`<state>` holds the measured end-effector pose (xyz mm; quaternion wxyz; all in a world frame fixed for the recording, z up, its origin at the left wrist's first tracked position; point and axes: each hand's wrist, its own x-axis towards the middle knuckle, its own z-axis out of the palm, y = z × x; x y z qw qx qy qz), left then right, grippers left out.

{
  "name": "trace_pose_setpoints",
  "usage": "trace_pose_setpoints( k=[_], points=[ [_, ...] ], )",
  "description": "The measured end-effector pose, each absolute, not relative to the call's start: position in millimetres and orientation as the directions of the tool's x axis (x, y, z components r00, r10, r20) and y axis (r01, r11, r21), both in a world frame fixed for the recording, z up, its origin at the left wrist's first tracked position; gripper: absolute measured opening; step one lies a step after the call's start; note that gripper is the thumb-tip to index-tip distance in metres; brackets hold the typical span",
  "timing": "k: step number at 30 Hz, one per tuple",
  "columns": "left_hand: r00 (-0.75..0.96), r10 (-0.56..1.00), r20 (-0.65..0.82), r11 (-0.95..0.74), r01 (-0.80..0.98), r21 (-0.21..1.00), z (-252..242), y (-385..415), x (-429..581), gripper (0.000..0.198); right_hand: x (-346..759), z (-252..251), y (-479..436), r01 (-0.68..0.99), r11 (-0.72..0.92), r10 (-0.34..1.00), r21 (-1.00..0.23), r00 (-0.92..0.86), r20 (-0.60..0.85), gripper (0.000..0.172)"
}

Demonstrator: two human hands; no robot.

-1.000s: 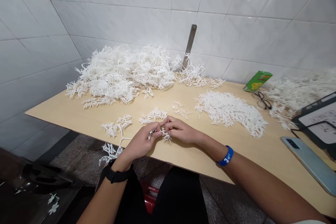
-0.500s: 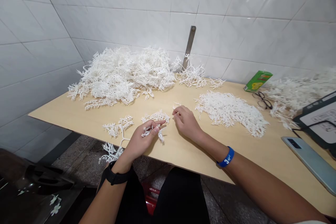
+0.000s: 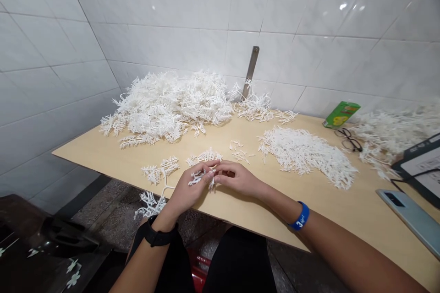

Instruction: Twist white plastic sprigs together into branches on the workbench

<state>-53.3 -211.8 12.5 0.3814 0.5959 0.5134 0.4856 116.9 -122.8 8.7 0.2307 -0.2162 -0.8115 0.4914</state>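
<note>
Clasped a white branching sprig (image 3: 195,178) in the grip of the left hand (image 3: 185,192), over the near edge of the tabletop (image 3: 254,210). Met it from the other side with the bunched fingertips of the right hand (image 3: 242,179); could not tell from this angle whether pinched tight. Wore a black band (image 3: 158,234) on the left wrist and a blue wristband (image 3: 301,216) on the right. Had a larger branched piece (image 3: 161,169) beside the left hand, partly overhanging the edge, with a small white cluster (image 3: 206,156) just beyond the fingers and loose bits (image 3: 239,153) scattered nearby. Faced a big white heap (image 3: 172,105) at back left and a flatter pile (image 3: 305,153) to the right, near a green box (image 3: 342,114), glasses (image 3: 349,139) and a pale phone (image 3: 410,217).
</note>
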Motion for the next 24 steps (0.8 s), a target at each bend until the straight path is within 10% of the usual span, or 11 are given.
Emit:
trace_pose_setpoints(
  k=[10,24],
  points=[
    [0.007,0.983,0.181,-0.175,0.304,0.936,15.2,-211.8,-51.4,0.028,117.1,8.6,-123.5,0.016,0.253,0.549,-0.967,-0.825,0.13,0.02],
    [0.06,0.985,0.164,-0.173,0.418,0.892,13.4,-211.4,-54.0,0.03,116.9,7.9,-125.2,0.161,0.418,0.549,-0.894,-0.829,0.107,0.008]
  ],
)
